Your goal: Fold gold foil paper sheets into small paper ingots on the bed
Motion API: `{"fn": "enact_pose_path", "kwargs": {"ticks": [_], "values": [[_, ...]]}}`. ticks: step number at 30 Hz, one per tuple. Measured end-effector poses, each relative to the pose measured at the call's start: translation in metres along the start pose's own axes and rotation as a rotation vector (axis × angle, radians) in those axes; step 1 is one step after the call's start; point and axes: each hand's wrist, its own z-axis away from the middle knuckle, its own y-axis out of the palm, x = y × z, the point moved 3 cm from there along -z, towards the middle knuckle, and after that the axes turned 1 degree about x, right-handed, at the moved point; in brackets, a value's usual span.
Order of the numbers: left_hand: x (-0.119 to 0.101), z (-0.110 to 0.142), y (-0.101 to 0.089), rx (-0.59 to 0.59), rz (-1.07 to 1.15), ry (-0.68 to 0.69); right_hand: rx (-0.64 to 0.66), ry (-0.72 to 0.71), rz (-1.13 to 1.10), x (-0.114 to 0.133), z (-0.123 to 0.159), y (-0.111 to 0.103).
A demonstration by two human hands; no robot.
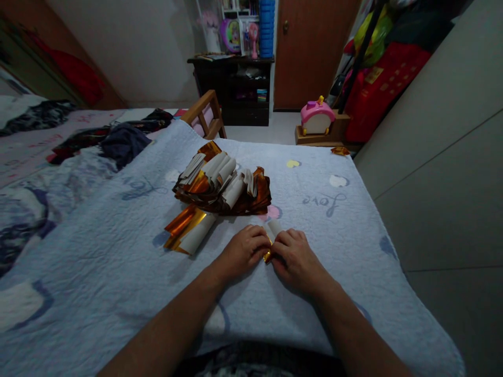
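Note:
Both hands meet low over the blue bedspread, near the middle of the view. My left hand (248, 246) pinches the left side of a small piece of gold foil paper (268, 255), and my right hand (295, 256) pinches its right side. The paper's pale back (274, 226) shows just beyond the fingers; much of the piece is hidden by them. Left of my left hand lies a loose gold and white sheet (198, 234), partly curled. Behind it is a heap of folded gold foil papers (223, 183) with white backs.
The blue bedspread (326, 314) with printed hearts covers the surface. A small gold scrap (340, 151) lies at its far right corner. Dark clothes (123, 144) are piled at left. A pale cabinet (440, 199) borders the right side. Beyond stand a pink toy (316, 116) and a dark shelf (236, 94).

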Motion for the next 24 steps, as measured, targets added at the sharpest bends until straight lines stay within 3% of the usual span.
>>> {"fn": "enact_pose_path", "kwargs": {"ticks": [7,24], "values": [[0.002,-0.001,-0.001,-0.005,-0.025,-0.064,-0.010,-0.028,0.007,0.003,0.000,0.004],[-0.001,-0.001,-0.008,0.037,0.056,-0.132,-0.034,0.326,-0.012,-0.007,-0.003,0.011]]}}
